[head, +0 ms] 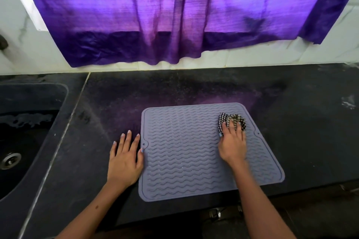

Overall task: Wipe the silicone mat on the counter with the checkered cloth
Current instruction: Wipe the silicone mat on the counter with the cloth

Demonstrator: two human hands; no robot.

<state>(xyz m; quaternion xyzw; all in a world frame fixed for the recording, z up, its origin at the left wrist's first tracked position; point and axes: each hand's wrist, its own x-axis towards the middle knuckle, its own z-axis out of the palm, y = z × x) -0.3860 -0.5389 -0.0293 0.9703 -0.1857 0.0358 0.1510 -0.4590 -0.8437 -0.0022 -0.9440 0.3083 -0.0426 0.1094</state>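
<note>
The silicone mat [186, 151] lies flat on the dark counter [301, 122], its near edge close to the counter's front rim at six o'clock. It is nearly square, so no long axis is plain; it sits slightly turned, its left edge running toward twelve o'clock and its right edge slanting from five o'clock up toward eleven. Its wavy ridges run across, from nine to three.

At the mat's nine o'clock side the left hand [124, 163] lies palm down on the counter, fingers straight and slightly spread, pointing toward twelve o'clock; the thumb touches the mat's left edge beside a small round tab.

Toward two o'clock on the mat, the right hand [233, 145] presses down on the bunched checkered cloth [232, 121]. Its fingers lie close together over the cloth, curling into the folds, and the cloth bulges out beyond the fingertips. The cloth rests on the mat near its far right corner.

At nine o'clock a dark sink [29, 132] is set into the counter. Beyond, at twelve o'clock, a purple curtain [174, 15] hangs over the white tiled wall [291, 54].
</note>
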